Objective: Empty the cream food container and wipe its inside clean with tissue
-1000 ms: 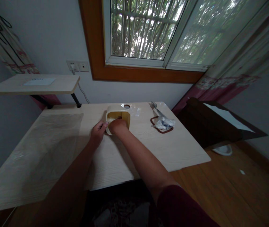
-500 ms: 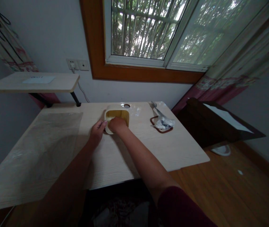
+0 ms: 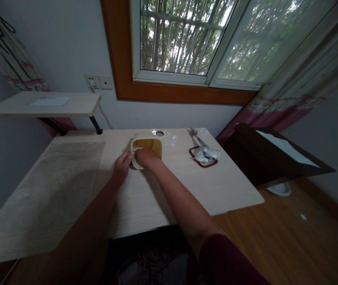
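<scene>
A square container (image 3: 157, 147) with a pale rim and a yellow-brown inside stands near the back of the table. My left hand (image 3: 123, 162) grips its left side, thumb up at the rim. Reaching into it from the right, my right hand (image 3: 145, 157) is closed near the left inner wall. A small whitish bit (image 3: 138, 149) shows beside those fingers; what it is I cannot make out. The right fingertips are hidden inside the container.
To the right lie a fork (image 3: 193, 132), a crumpled clear plastic bag (image 3: 207, 154) and a brown rounded frame (image 3: 209, 165). A clear sheet (image 3: 65, 178) covers the table's left part. Behind it stands a raised shelf (image 3: 80, 103). A dark brown piece (image 3: 272, 158) with white paper is beyond the right edge.
My right hand has shifted very slightly to the left inside the container, and a little more of the whitish bit shows. My left hand keeps its hold.
</scene>
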`<action>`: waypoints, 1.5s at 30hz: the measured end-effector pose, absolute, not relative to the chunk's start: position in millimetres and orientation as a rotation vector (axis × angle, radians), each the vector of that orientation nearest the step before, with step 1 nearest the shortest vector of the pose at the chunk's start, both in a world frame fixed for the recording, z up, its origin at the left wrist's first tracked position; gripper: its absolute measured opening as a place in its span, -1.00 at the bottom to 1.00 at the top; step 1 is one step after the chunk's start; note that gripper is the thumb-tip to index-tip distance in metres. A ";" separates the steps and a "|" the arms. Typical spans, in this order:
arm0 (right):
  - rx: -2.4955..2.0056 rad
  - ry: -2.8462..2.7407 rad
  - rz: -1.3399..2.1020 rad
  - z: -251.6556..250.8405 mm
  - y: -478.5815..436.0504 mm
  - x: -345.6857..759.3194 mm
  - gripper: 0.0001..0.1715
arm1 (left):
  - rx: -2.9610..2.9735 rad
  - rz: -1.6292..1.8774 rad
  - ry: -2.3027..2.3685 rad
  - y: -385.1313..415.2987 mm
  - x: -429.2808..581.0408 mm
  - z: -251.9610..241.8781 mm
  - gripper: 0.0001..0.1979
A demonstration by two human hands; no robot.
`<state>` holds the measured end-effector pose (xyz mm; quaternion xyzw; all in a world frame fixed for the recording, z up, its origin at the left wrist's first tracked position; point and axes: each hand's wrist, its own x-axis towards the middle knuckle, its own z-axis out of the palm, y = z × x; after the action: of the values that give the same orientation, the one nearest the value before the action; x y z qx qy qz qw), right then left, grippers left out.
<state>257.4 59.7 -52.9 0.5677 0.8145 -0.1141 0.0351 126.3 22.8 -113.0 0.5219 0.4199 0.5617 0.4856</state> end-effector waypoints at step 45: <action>1.923 2.514 -0.047 -46.4 -39.9 313.1 -0.52 | 1.387 1.507 1.267 22.4 127.7 -107.2 -0.66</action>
<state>313.1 -39.9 -46.4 0.6075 0.7941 -0.0150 -0.0118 127.7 22.4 -107.2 0.5377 0.4911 0.5842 0.3583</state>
